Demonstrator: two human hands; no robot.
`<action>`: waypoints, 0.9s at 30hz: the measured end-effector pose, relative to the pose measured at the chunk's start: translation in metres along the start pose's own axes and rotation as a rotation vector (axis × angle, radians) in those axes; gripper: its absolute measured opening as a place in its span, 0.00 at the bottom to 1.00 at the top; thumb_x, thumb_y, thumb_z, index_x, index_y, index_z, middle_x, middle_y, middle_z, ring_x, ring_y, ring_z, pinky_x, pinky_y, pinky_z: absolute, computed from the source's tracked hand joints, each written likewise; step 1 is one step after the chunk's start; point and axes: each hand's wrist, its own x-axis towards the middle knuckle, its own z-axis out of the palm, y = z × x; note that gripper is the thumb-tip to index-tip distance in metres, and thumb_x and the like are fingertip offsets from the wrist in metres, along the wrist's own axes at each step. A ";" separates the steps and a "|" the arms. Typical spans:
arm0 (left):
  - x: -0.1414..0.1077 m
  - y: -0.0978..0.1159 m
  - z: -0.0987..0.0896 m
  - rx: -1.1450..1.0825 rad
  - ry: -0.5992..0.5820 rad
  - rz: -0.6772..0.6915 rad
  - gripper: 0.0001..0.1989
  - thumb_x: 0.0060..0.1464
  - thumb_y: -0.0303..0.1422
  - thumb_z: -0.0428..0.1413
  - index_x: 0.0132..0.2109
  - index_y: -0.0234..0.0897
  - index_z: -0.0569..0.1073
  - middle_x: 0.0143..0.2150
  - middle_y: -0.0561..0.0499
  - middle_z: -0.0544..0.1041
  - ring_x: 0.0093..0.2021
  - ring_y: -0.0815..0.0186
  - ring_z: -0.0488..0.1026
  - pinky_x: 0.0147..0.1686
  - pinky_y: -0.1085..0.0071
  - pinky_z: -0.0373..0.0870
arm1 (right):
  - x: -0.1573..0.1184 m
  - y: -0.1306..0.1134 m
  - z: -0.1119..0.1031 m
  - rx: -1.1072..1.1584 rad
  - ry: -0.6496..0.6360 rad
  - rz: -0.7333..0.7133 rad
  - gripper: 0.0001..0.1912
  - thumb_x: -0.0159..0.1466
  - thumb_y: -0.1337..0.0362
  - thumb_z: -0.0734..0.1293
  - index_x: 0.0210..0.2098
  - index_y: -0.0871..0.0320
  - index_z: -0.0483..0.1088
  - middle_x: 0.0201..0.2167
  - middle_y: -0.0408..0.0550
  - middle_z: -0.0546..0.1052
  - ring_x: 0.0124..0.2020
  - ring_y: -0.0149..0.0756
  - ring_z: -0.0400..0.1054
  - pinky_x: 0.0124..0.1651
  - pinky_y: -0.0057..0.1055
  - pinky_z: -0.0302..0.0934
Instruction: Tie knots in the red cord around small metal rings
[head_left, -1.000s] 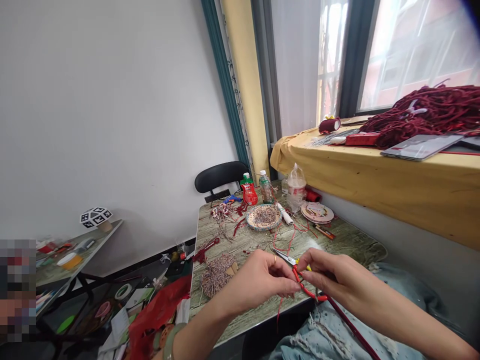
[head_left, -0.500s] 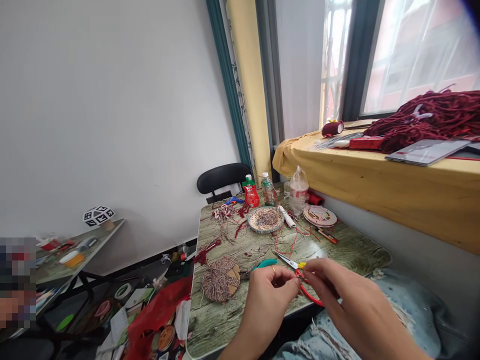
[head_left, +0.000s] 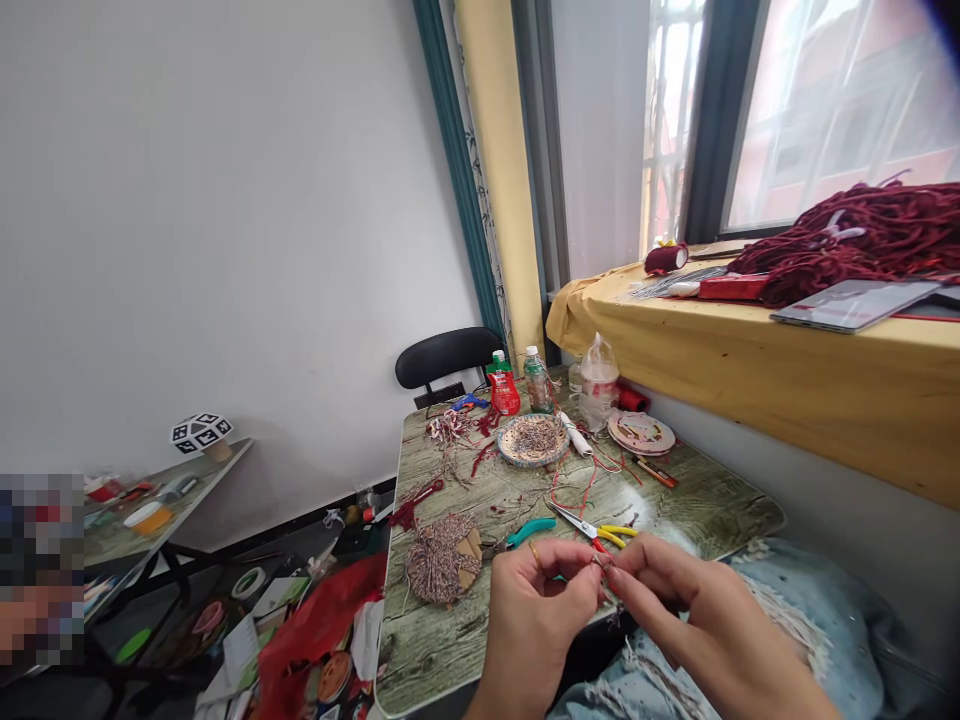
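Above the table's near edge, my left hand point(head_left: 536, 605) is closed in a pinch, a ring on one finger. My right hand point(head_left: 675, 600) pinches from the other side, the fingertips of both almost meeting. Between them shows a small piece of thin reddish-brown cord point(head_left: 602, 562); its exact form is mostly hidden by the fingers. Just beyond lie red-handled scissors point(head_left: 576, 521), with yellow-handled pliers point(head_left: 619, 534) beside them. Teal-handled pliers point(head_left: 531, 532) rest past my left hand. Further left is a card wound with mottled cord point(head_left: 442, 562).
A round woven tray point(head_left: 534, 440) of small pieces stands mid-table, with a red pouch point(head_left: 503, 388) and a bottle point(head_left: 535, 380) behind. Stacked discs point(head_left: 642, 433) lie to the right. Dark red yarn point(head_left: 862, 235) covers part of the windowsill. Another person's blurred arm shows far left.
My right hand has shifted slightly lower, uncovering the yellow pliers' handles. Both hands have turned a little, and the cord between the fingertips shows more. The view has moved very slightly.
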 end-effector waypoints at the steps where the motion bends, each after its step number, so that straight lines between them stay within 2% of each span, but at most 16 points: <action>1: -0.001 -0.001 0.000 0.030 -0.005 0.016 0.03 0.36 0.25 0.60 0.25 0.32 0.77 0.23 0.50 0.77 0.23 0.72 0.69 0.24 0.77 0.66 | -0.001 -0.002 -0.001 0.009 -0.014 0.001 0.12 0.62 0.60 0.57 0.24 0.57 0.63 0.14 0.35 0.59 0.17 0.27 0.50 0.20 0.23 0.47; 5: -0.006 -0.001 0.001 0.153 0.051 0.111 0.04 0.38 0.26 0.58 0.25 0.32 0.77 0.24 0.49 0.77 0.24 0.69 0.69 0.25 0.76 0.66 | -0.004 -0.008 -0.001 0.126 -0.022 0.064 0.14 0.62 0.59 0.56 0.23 0.56 0.63 0.13 0.34 0.54 0.15 0.26 0.45 0.16 0.22 0.43; 8: -0.008 0.002 0.000 0.192 0.063 0.153 0.05 0.40 0.27 0.57 0.26 0.32 0.78 0.24 0.49 0.76 0.25 0.68 0.69 0.26 0.75 0.66 | -0.007 -0.008 0.001 0.137 -0.021 0.040 0.14 0.63 0.59 0.55 0.25 0.55 0.63 0.13 0.34 0.56 0.14 0.27 0.49 0.16 0.23 0.47; 10: -0.008 0.006 0.000 0.202 0.040 0.131 0.05 0.41 0.28 0.57 0.27 0.32 0.78 0.25 0.49 0.76 0.26 0.68 0.69 0.27 0.75 0.67 | -0.010 -0.006 0.002 0.017 0.055 -0.046 0.10 0.63 0.59 0.57 0.32 0.55 0.66 0.13 0.34 0.59 0.15 0.28 0.55 0.18 0.23 0.51; 12: -0.008 0.009 -0.001 0.222 0.035 0.100 0.07 0.42 0.28 0.56 0.29 0.32 0.78 0.25 0.49 0.76 0.26 0.69 0.69 0.27 0.75 0.67 | -0.012 -0.003 0.002 -0.176 0.187 -0.136 0.10 0.62 0.58 0.61 0.41 0.56 0.65 0.13 0.34 0.61 0.14 0.30 0.58 0.19 0.24 0.53; 15: -0.008 0.012 -0.002 0.301 0.054 0.098 0.08 0.43 0.28 0.56 0.32 0.32 0.78 0.24 0.50 0.76 0.24 0.70 0.68 0.25 0.76 0.66 | -0.014 -0.002 -0.004 -0.379 0.257 -0.299 0.08 0.62 0.60 0.62 0.41 0.54 0.67 0.19 0.39 0.71 0.19 0.32 0.66 0.23 0.26 0.57; 18: -0.010 0.015 -0.004 0.437 0.050 0.160 0.08 0.44 0.26 0.55 0.32 0.32 0.78 0.25 0.49 0.77 0.24 0.69 0.69 0.25 0.75 0.66 | -0.009 -0.008 -0.015 -0.392 0.186 -0.405 0.08 0.65 0.64 0.58 0.36 0.53 0.68 0.27 0.43 0.76 0.26 0.33 0.71 0.27 0.26 0.60; 24: -0.012 0.019 -0.008 0.603 0.010 0.307 0.09 0.45 0.25 0.54 0.29 0.33 0.79 0.25 0.48 0.77 0.25 0.67 0.71 0.26 0.73 0.67 | 0.011 -0.019 -0.028 -0.347 -0.032 -0.212 0.13 0.66 0.60 0.56 0.25 0.53 0.61 0.18 0.39 0.70 0.18 0.32 0.62 0.21 0.26 0.52; 27: -0.011 0.019 -0.007 0.662 0.005 0.326 0.09 0.45 0.24 0.54 0.29 0.33 0.80 0.24 0.47 0.77 0.24 0.66 0.71 0.25 0.73 0.66 | 0.015 -0.017 -0.025 -0.371 -0.035 -0.195 0.15 0.66 0.58 0.54 0.23 0.53 0.57 0.17 0.39 0.68 0.18 0.32 0.60 0.22 0.27 0.51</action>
